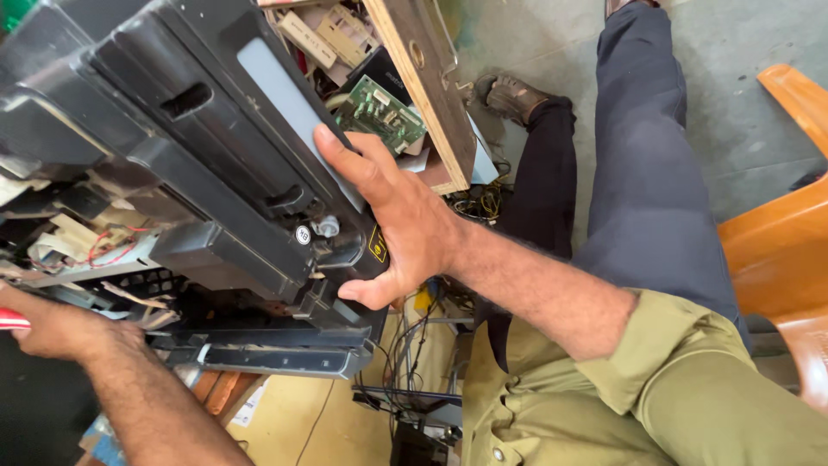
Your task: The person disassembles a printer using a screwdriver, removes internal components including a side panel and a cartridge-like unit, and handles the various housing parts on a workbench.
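Pressing flat against the machine, the right hand is spread open, fingers lying along a pale grey strip on its side, thumb hooking under the lower edge near a yellow sticker. Not gripping, just bracing. The machine is a big black plastic unit, tilted, filling the upper left of the view, with a slot handle on top and a small round white cap just beside the hand.

The left hand is sitting low at the left edge, closed around something red; only the end of it is showing, so what it is cannot be told. It is resting beside the machine's opened underside, where red wires and grey frame parts are showing.

Behind the right hand's fingertips a green circuit board is lying among beige plastic parts, next to a wooden plank running diagonally. Cables are hanging below the machine over a yellowish surface. The person is wearing an olive shirt with rolled sleeve and dark trousers; a brown shoe is on the concrete floor. An orange plastic chair is standing at the right.
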